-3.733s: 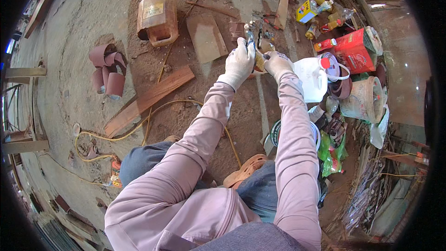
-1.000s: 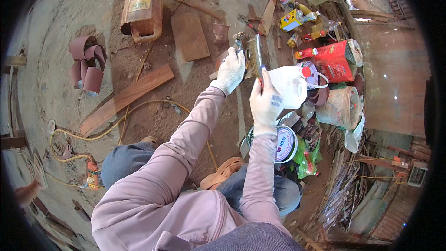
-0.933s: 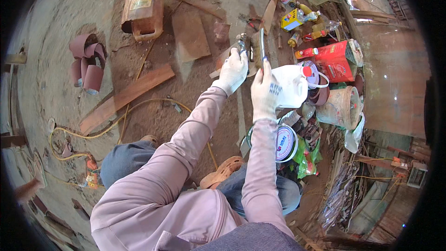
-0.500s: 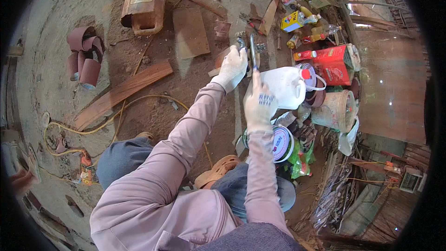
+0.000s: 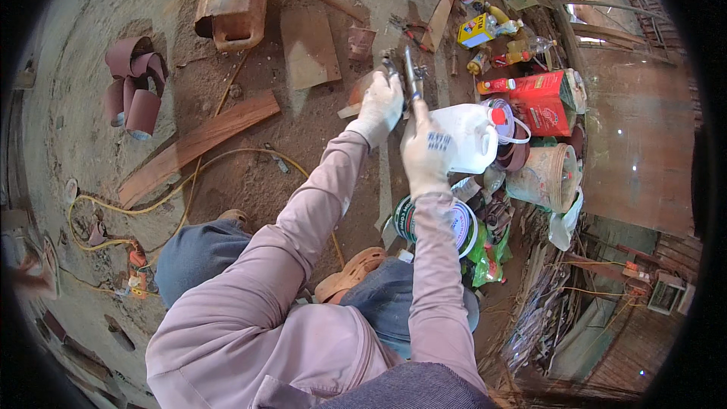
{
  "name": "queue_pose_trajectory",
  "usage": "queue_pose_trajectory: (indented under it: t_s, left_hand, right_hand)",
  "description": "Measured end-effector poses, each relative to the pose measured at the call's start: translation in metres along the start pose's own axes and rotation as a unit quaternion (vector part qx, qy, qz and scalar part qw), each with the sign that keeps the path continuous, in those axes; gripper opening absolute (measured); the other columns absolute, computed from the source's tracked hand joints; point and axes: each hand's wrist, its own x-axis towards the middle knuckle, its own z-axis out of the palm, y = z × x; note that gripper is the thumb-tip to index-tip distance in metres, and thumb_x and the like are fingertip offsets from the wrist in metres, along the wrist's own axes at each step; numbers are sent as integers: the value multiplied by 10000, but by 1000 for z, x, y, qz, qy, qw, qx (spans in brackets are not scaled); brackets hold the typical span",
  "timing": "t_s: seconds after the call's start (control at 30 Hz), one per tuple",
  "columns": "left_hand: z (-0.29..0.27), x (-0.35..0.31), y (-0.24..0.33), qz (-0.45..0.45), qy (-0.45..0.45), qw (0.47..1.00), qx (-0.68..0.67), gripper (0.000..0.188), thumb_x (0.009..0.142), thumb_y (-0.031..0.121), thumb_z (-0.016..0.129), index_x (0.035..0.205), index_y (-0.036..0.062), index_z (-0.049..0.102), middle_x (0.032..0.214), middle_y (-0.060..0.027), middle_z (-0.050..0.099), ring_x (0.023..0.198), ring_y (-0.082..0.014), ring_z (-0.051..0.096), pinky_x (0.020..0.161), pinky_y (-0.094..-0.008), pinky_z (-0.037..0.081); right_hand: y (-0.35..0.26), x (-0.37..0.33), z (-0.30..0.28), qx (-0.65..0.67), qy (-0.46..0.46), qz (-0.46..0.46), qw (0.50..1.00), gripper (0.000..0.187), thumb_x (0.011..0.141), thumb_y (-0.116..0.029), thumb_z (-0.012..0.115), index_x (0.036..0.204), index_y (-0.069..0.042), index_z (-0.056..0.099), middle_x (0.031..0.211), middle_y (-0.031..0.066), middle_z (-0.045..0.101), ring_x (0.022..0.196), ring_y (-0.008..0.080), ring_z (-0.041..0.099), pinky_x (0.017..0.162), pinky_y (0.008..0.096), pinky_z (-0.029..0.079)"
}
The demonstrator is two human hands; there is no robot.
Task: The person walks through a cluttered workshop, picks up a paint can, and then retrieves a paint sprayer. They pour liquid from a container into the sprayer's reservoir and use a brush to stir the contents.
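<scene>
Both my hands wear pale work gloves and are held close together in front of me. My left hand point(image 5: 379, 108) is closed round a small dark metal piece point(image 5: 391, 68), mostly hidden by the fingers. A long narrow metal tool point(image 5: 412, 76) is gripped in my right hand point(image 5: 426, 153), its shiny end pointing away from me beside the metal piece. The tool's exact kind cannot be made out. Just right of that hand stands a white plastic jug point(image 5: 471, 136) with a red cap. Below my left fingers lies a small wood block point(image 5: 351, 111).
Wooden planks point(image 5: 201, 148) and a board point(image 5: 312, 49) lie on the dirt floor near a cut brown jerrycan point(image 5: 231, 4). Sanding belts point(image 5: 138, 91) are at left. Pliers point(image 5: 409, 30), bottles point(image 5: 522, 53), a bucket point(image 5: 545, 176) and tins point(image 5: 460, 226) crowd the right. A yellow cord point(image 5: 250, 151) crosses the floor.
My right hand has tilted and shifted slightly down and right; the tool's shiny end leans a little further left. My left hand keeps its grip, almost in place. The view has shifted slightly.
</scene>
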Motion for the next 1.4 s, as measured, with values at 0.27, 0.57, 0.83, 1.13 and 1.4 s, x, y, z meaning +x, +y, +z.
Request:
queue_pose_trajectory:
  t_s: [0.27,0.57,0.83,1.13,1.4]
  left_hand:
    - [-7,-4,7,23,23,998,56,388,979,341,392,1105,-18,473,1001,-344,606,985,-488,587,850,-513,456]
    - [-8,9,-16,-16,-24,999,30,390,985,331,393,1164,-12,445,1055,-344,596,972,-492,594,860,-506,458]
    - [-18,-2,3,-16,-30,999,26,417,979,331,399,1212,-10,457,1060,-295,624,1043,-384,614,888,-446,465]
    - [-32,14,-2,17,21,999,43,368,971,331,403,1062,-23,438,925,-333,618,952,-497,583,829,-541,445]
    - [-44,3,19,132,37,989,63,308,977,303,395,1023,-1,414,826,-317,614,843,-491,591,762,-560,443]
  right_hand:
    - [-6,-6,1,-1,15,-33,999,417,870,-119,504,1286,-108,534,793,179,648,691,377,635,637,483,492]
    - [-14,-19,-6,-20,-73,3,997,546,812,-66,551,1349,-125,474,819,215,647,733,391,638,671,494,493]
    - [-16,-17,-3,-10,-67,0,998,599,806,-36,506,1391,-153,448,809,220,654,752,393,648,683,493,501]
    - [-5,-49,11,-3,-20,-11,1000,388,899,-203,532,1287,-197,549,703,126,639,621,328,657,572,462,520]
    - [21,38,21,70,-61,83,992,337,866,-252,539,1174,-161,641,996,177,684,933,350,656,818,467,504]
